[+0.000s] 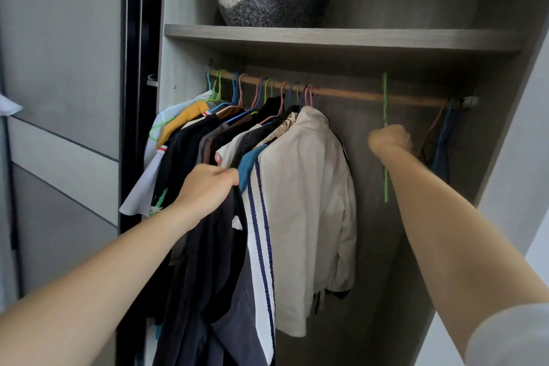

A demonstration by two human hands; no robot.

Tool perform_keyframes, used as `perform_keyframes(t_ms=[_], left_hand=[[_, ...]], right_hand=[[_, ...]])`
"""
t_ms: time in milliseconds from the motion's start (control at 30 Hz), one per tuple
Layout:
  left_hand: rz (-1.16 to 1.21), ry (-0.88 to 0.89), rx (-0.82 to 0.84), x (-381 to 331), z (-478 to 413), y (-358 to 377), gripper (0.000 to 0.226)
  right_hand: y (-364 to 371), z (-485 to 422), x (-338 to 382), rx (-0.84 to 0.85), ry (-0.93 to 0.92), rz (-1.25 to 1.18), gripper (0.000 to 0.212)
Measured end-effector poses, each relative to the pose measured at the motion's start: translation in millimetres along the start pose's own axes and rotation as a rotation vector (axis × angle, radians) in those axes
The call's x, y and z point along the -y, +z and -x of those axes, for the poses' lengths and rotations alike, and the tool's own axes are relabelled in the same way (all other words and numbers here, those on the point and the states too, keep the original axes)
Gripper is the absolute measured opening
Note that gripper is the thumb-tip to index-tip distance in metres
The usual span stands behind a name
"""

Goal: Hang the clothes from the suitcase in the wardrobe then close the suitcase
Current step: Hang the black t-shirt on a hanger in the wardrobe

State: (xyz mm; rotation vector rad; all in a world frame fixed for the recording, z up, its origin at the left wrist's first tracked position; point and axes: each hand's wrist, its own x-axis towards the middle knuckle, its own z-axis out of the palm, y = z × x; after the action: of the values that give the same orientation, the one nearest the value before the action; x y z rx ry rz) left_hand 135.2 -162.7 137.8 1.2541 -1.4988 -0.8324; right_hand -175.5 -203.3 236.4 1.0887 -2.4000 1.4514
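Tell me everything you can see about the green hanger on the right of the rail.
The green hanger is thin, plastic-looking and bare of clothing. Seen edge-on, it reads as one upright line crossing the wooden rod, hook end above it, in the open stretch right of the hung clothes. The right hand grips its middle; whether it rests on the rod is unclear.

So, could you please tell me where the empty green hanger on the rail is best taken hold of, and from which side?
Take the green hanger just below its hook, from the front. It hangs edge-on towards you, alone on a bare stretch of the wooden rail, so a grip closes round the thin frame there and can lift the hook off. The right hand holds it there.
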Motion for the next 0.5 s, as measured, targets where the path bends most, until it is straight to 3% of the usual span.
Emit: perform_keyframes(t_ms=[233,333,500], left_hand=[[-0.032,-0.086,-0.125,6.0,18.8,-17.9,0.026],[-0.029,-0.071,-0.075,14.9,26.4,-29.5,0.038],[-0.165,-0.013,0.006,37.4,37.7,-45.8,0.036]], right_hand=[[67.3,80.2,-54.4,0.131,0.164,-0.534,0.045],[90.4,98.8,-74.9,0.247,0.357,-0.723,0.035],[84.9,131.5,-74.0,0.117,0.407,-0.712,0.052]])
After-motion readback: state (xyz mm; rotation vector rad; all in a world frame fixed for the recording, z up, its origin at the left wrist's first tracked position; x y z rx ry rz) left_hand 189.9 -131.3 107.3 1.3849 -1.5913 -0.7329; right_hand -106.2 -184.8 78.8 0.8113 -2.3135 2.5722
